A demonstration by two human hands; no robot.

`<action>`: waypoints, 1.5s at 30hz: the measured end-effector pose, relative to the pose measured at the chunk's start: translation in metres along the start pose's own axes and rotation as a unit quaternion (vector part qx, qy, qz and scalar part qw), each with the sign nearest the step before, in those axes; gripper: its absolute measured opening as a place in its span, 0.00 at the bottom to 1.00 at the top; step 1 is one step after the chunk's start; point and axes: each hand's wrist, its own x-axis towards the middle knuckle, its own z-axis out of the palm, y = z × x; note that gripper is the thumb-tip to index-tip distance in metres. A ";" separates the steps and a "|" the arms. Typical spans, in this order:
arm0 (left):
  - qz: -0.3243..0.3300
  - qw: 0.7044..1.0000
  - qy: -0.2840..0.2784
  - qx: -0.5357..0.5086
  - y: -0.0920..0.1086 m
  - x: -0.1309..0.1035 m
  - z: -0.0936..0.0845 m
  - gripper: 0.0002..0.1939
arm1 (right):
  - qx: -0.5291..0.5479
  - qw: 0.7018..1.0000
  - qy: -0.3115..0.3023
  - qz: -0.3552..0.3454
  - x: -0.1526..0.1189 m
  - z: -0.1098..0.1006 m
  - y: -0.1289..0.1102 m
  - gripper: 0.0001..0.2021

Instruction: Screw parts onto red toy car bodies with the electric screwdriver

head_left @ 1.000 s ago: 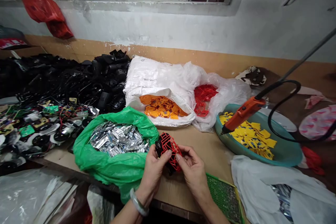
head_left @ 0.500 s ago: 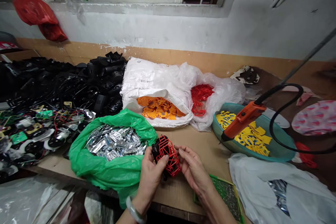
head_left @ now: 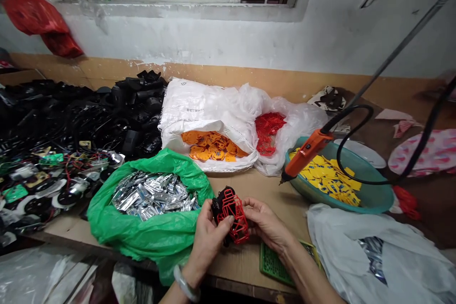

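Observation:
Low over the table's front half, my left hand (head_left: 211, 232) grips a black plastic part (head_left: 218, 206) with a red lattice frame (head_left: 235, 216) lying over it. The left thumb presses on the red lattice from the front. At its right edge, my right hand (head_left: 265, 221) has its fingers curled in against the red frame; the fingertips are partly hidden behind it. Below the right wrist is a green tray (head_left: 272, 266) with small metal pieces at its far side. To the left of my hands stands a green bag (head_left: 142, 232) full of shiny silver metal strips (head_left: 153, 194).
An orange electric screwdriver (head_left: 308, 152) hangs on its cable over a teal basin (head_left: 377, 197) of yellow pieces. Behind are a white sack (head_left: 192, 104) of orange pieces and red lattice parts (head_left: 269, 133). Black parts (head_left: 78, 118) pile up left; a white bag (head_left: 338, 237) lies right.
My right hand has moved in against the red frame's edge, its fingers curling more. The screwdriver has swung left and down a little. The whole view has shifted slightly.

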 end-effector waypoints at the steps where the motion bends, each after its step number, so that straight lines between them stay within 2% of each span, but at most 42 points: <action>1: 0.000 1.000 -0.002 -0.005 0.001 0.000 0.001 0.19 | 0.021 1.000 -0.006 0.005 -0.001 -0.001 0.001 0.22; 5: 0.007 1.000 0.001 0.001 0.003 0.002 0.002 0.18 | 0.109 0.994 -0.020 0.007 -0.001 -0.002 0.005 0.23; 8: 0.026 0.999 0.018 0.021 -0.002 0.004 0.002 0.18 | 0.146 0.988 0.026 -0.038 0.004 0.001 0.011 0.23; 11: 0.040 0.998 0.031 0.039 -0.009 0.005 0.001 0.16 | 0.136 0.984 0.074 -0.090 0.012 0.007 0.018 0.25; 14: 0.036 0.998 0.033 0.045 -0.010 0.006 0.000 0.16 | 0.117 0.981 0.094 -0.120 0.017 0.012 0.023 0.25; 16: 0.030 0.998 0.032 0.043 -0.005 0.008 0.000 0.17 | 0.082 0.982 0.099 -0.135 0.017 0.014 0.024 0.25; 18: 0.017 0.999 0.026 0.020 0.001 0.011 -0.001 0.18 | 0.003 0.979 0.118 -0.167 0.016 0.014 0.023 0.22; 22: -0.073 0.993 0.035 -0.091 0.013 0.021 -0.001 0.22 | -0.172 0.926 0.212 -0.259 0.010 0.010 0.018 0.19; 24: -0.126 0.982 0.035 -0.135 0.016 0.026 -0.002 0.21 | -0.194 0.920 0.199 -0.276 0.003 0.011 0.016 0.19; 26: -0.154 0.975 0.027 -0.156 0.019 0.030 -0.002 0.20 | -0.191 0.930 0.139 -0.281 -0.006 0.015 0.017 0.18; 28: -0.161 0.973 0.025 -0.164 0.020 0.033 -0.002 0.19 | -0.205 0.928 0.080 -0.302 -0.014 0.020 0.021 0.18; 30: -0.169 0.970 0.027 -0.172 0.020 0.036 -0.002 0.17 | -0.251 0.904 0.054 -0.343 -0.020 0.025 0.029 0.21; 33: -0.191 0.964 0.030 -0.181 0.017 0.038 -0.003 0.14 | -0.332 0.848 0.074 -0.407 -0.023 0.028 0.043 0.31; 35: -0.208 0.960 0.031 -0.185 0.014 0.038 -0.003 0.13 | -0.364 0.824 0.090 -0.425 -0.022 0.028 0.050 0.34; 41: -0.217 0.955 0.035 -0.201 0.006 0.038 -0.003 0.11 | -0.432 0.789 0.133 -0.416 -0.027 0.032 0.053 0.37; 45: -0.208 0.957 0.036 -0.200 0.006 0.039 -0.003 0.11 | -0.471 0.763 0.182 -0.403 -0.029 0.036 0.052 0.35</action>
